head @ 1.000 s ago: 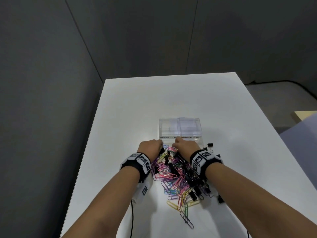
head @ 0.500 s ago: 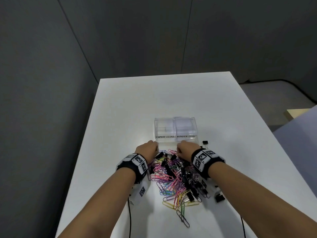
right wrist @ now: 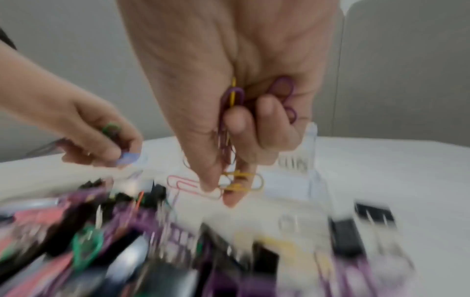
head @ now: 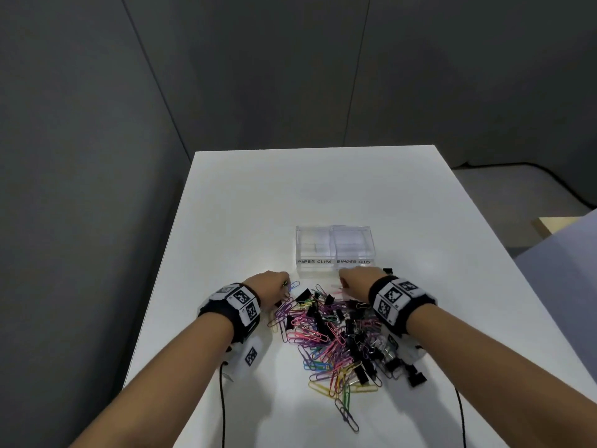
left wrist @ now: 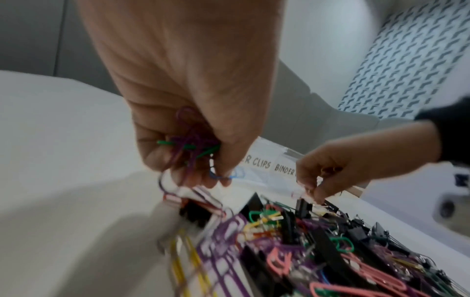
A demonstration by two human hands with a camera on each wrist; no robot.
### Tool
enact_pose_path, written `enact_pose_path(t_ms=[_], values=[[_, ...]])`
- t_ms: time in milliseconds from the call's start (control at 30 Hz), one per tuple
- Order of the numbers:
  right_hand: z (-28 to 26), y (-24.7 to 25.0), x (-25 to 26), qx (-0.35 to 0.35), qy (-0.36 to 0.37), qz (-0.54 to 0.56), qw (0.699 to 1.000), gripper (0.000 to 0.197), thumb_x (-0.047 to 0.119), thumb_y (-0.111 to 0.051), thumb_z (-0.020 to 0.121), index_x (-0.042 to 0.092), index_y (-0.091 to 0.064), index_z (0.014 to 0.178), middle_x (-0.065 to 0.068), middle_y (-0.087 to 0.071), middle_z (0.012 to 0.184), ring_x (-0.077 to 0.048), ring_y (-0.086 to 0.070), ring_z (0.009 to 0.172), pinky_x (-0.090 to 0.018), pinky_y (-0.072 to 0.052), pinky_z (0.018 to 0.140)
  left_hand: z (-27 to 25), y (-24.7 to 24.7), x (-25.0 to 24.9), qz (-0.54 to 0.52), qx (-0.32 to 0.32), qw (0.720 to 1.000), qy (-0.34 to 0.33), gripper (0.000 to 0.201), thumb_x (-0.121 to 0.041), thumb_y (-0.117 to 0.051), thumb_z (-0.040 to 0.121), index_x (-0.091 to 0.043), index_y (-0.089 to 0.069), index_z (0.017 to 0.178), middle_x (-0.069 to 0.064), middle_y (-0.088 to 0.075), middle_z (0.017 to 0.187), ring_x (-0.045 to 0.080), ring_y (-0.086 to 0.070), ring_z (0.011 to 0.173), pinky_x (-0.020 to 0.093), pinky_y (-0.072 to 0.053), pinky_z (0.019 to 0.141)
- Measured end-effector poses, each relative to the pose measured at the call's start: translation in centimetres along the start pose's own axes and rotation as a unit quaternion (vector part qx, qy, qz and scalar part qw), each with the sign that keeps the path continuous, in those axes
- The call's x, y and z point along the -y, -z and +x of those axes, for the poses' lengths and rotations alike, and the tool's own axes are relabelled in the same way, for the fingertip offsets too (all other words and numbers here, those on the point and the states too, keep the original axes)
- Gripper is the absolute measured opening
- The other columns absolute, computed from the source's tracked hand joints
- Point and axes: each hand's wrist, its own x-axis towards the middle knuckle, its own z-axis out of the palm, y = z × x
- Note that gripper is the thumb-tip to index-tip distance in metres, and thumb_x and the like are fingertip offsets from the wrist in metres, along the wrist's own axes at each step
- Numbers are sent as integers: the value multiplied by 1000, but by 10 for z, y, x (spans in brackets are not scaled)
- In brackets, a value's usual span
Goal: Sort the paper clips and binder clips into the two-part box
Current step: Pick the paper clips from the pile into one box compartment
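Observation:
A clear two-part box [head: 334,250], labelled PAPER CLIPS on the left and BINDER CLIPS on the right, stands mid-table. Just in front of it lies a mixed pile [head: 336,334] of coloured paper clips and black binder clips. My left hand [head: 286,286] is at the pile's far left edge. It grips a bunch of purple and green paper clips [left wrist: 189,144] in curled fingers and pinches a blue one [left wrist: 221,176]. My right hand [head: 342,282] is at the far right edge. It holds purple and yellow paper clips [right wrist: 232,96] and pinches a yellow clip [right wrist: 241,181] beside a pink one [right wrist: 188,185].
The white table [head: 290,189] has open surface behind and on both sides of the box. One black binder clip [head: 387,271] lies right of the box and another [head: 416,378] at the pile's near right. Wrist cables [head: 223,399] trail to the near edge.
Both hands have drawn apart and a little back from the box front, onto the pile's far edge. They still grip paper clips.

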Motion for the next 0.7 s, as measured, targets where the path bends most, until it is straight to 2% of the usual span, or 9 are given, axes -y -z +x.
enact_pose_path(t_ms=[67, 133, 200, 267, 367, 467, 533, 600, 700], values=[[-5, 25, 0, -17, 9, 7, 1000, 19, 18, -40, 98, 9, -51, 110, -2, -53, 88, -17, -49, 78, -27, -49, 79, -3, 10, 3, 7, 12, 1000, 0, 33, -21, -30, 101, -8, -51, 123, 15, -59, 124, 29, -56, 110, 35, -44, 90], [-4, 51, 4, -69, 21, 10, 997, 16, 18, -42, 97, 11, -52, 107, -1, -52, 86, -17, -49, 76, -25, -43, 71, -4, 22, 3, 7, 16, 1000, 2, 33, -20, -30, 101, -8, -51, 124, 15, -59, 123, 28, -56, 104, 34, -42, 84], [6, 71, 10, -124, 20, 3, 992, 10, 13, -41, 95, 13, -50, 98, -2, -51, 85, -20, -48, 75, -28, -39, 67, -2, 35, 1, 9, 12, 1000, 1, 33, -20, -31, 101, -8, -52, 123, 15, -59, 122, 27, -54, 96, 31, -38, 77], [17, 83, 19, -140, 9, -7, 990, 12, 5, -38, 93, 15, -46, 92, -4, -48, 85, -23, -47, 75, -31, -37, 66, -1, 47, -3, 19, 5, 1000, -5, 33, -21, -34, 100, -8, -55, 122, 14, -60, 123, 26, -54, 98, 33, -40, 80], [33, 83, 35, -111, 3, -32, 993, 15, 0, -38, 92, 10, -48, 96, -9, -50, 85, -28, -53, 84, -33, -39, 70, 3, 60, -9, 34, -2, 999, -15, 30, -21, -40, 99, -8, -58, 119, 12, -61, 123, 27, -56, 110, 31, -43, 88], [49, 70, 42, -92, 25, -15, 995, 30, -1, -41, 92, 4, -50, 120, -16, -54, 118, -32, -55, 109, -36, -45, 86, 6, 70, -11, 37, 0, 999, -20, 30, -18, -42, 97, -6, -60, 117, 15, -64, 117, 25, -55, 88, 24, -40, 66], [56, 64, 43, -83, 38, 63, 994, 37, 4, -43, 93, 9, -45, 130, -16, -50, 128, -32, -54, 114, -37, -45, 93, 8, 74, -11, 35, 0, 999, -25, 29, -19, -43, 97, -6, -60, 117, 15, -65, 116, 19, -49, 80, 21, -36, 54], [58, 61, 39, -95, 42, 141, 985, 37, 10, -41, 95, 12, -44, 132, -15, -52, 131, -30, -54, 116, -38, -45, 97, 11, 77, -12, 36, -6, 999, -27, 29, -20, -44, 97, -8, -60, 118, 14, -64, 116, 17, -47, 81, 23, -37, 57], [49, 60, 25, -153, 39, 194, 968, 32, 10, -37, 97, 9, -50, 126, -14, -59, 125, -28, -58, 109, -37, -47, 94, 16, 84, -14, 42, -22, 998, -34, 28, -26, -45, 97, -10, -60, 115, 11, -63, 118, 22, -53, 88, 27, -41, 72]])
